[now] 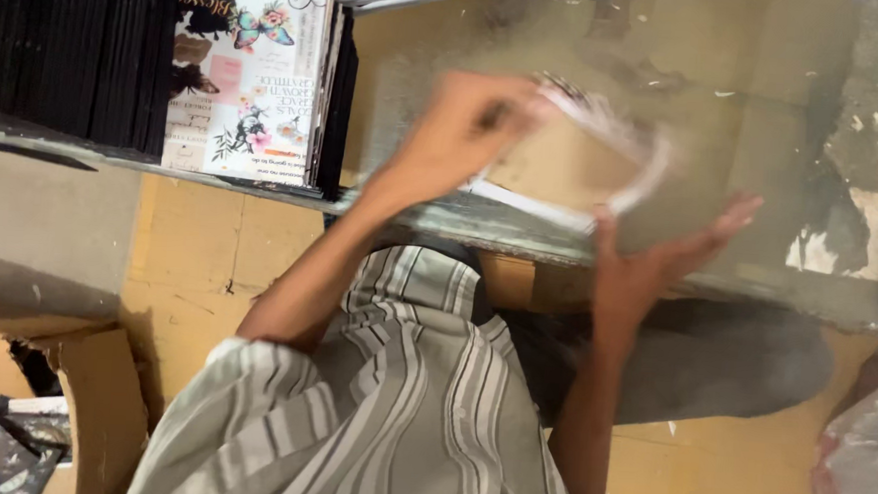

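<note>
- Standing upright at the far left, a row of black boards (64, 47) ended in a floral printed cover (253, 77), packed edge to edge, probably so they stayed up.
- The left hand (460, 128) was closed on the brown booklet (564, 163), lifting it just above the worn table (766, 114).
- The booklet looked blurred: plain brown face, white page edges.
- The right hand (648, 263) was open beneath it, fingers spread, seemingly steadying it.
</note>
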